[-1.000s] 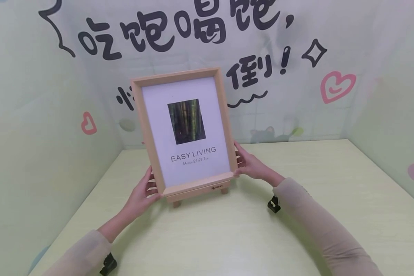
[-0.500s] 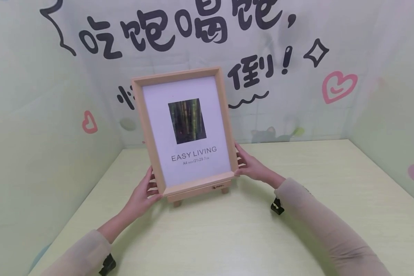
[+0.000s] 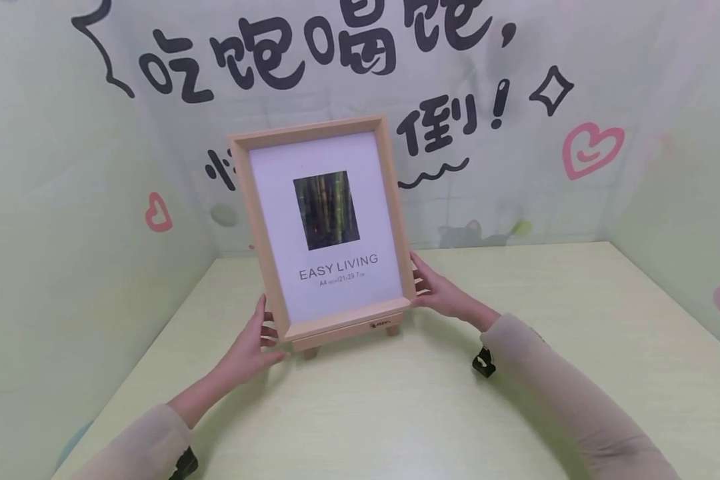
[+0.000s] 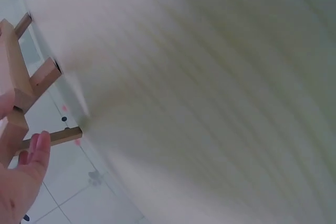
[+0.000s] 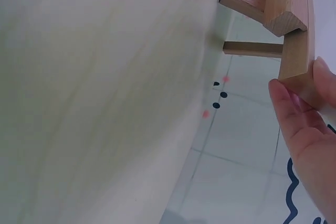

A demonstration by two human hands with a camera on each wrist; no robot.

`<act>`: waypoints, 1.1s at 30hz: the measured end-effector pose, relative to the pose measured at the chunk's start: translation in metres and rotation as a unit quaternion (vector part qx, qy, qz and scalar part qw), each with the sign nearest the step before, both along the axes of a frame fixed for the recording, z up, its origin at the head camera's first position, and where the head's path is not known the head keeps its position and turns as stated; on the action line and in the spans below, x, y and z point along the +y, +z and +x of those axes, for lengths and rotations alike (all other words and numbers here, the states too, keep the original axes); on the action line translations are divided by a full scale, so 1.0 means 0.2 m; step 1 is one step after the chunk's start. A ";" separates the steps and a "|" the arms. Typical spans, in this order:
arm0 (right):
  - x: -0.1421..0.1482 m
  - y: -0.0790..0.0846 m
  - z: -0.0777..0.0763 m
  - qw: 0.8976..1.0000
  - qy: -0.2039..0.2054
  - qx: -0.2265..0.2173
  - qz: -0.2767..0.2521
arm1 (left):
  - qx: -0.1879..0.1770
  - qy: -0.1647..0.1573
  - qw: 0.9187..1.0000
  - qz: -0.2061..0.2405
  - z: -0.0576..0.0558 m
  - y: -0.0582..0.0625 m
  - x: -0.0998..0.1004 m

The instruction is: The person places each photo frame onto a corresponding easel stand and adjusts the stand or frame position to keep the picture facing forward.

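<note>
A light wooden picture frame [image 3: 259, 233], with a bamboo photo and "EASY LIVING" on its white sheet, leans back on a small wooden easel [image 3: 348, 332]. My left hand [image 3: 249, 353] is at the frame's lower left corner, fingers spread and fairly straight, its thumb below the corner. In the left wrist view, those fingers [image 4: 41, 148] lie close to a rear easel leg [image 4: 65, 136]. My right hand [image 3: 447, 297] pinches the lower right corner, thumb in front and fingers at the side and back; the right wrist view shows this corner [image 5: 296, 72] between them.
The easel stands toward the back of a pale wood-grain table [image 3: 396, 413]. Behind it hangs a white cloth backdrop [image 3: 516, 193] with black lettering and pink hearts. Pale side walls [image 3: 66, 267] flank the table. A black strap [image 3: 483, 362] hangs below the right sleeve.
My left hand has shifted slightly down, and its thumb has come away from the frame's corner. The right hand keeps its pinch. Frame and easel stay in place.
</note>
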State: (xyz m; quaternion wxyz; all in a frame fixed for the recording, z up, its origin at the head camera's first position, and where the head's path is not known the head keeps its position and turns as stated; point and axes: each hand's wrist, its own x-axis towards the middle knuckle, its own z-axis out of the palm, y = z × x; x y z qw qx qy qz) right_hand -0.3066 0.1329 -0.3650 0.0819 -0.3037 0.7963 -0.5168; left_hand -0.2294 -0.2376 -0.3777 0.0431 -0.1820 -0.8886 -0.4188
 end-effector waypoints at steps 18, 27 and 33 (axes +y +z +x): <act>-0.10 -0.05 0.06 0.995 -0.039 -0.081 -0.036 | -0.015 0.027 0.998 0.063 0.02 -0.02 0.10; -0.10 -0.07 0.07 0.996 -0.023 -0.067 -0.050 | -0.020 0.034 0.997 0.066 0.04 -0.02 0.12; -0.09 -0.07 0.06 0.995 -0.020 -0.077 -0.055 | -0.033 0.032 0.996 0.072 0.04 -0.01 0.12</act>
